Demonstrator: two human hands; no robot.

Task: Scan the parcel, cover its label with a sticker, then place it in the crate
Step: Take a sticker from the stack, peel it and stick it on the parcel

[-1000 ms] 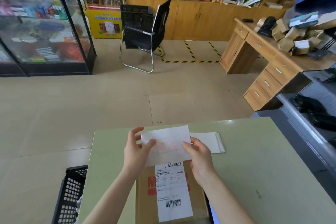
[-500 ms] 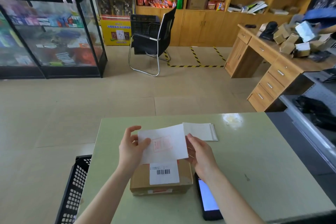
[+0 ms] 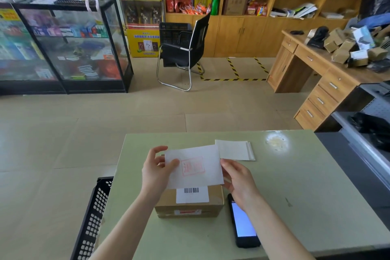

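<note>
A brown cardboard parcel [image 3: 190,205] lies on the green table [image 3: 295,186] in front of me, its white barcode label [image 3: 192,194] facing up. Above the label I hold a white sticker sheet [image 3: 194,165] with a red stamp print. My left hand [image 3: 157,172] pinches its left edge and my right hand [image 3: 239,179] pinches its right edge. The sheet hides the far part of the parcel and label. A black perforated crate [image 3: 92,219] stands on the floor at the table's left side.
A black phone [image 3: 243,224] with a lit screen lies right of the parcel. A pad of white sheets [image 3: 234,150] rests behind the sticker. A black chair [image 3: 183,50], a glass cabinet [image 3: 69,44] and a wooden desk [image 3: 316,74] stand across the floor.
The view has tilted up and back, so the parcel looks smaller and the phone has come into sight. Both hands keep the sticker sheet over the label.
</note>
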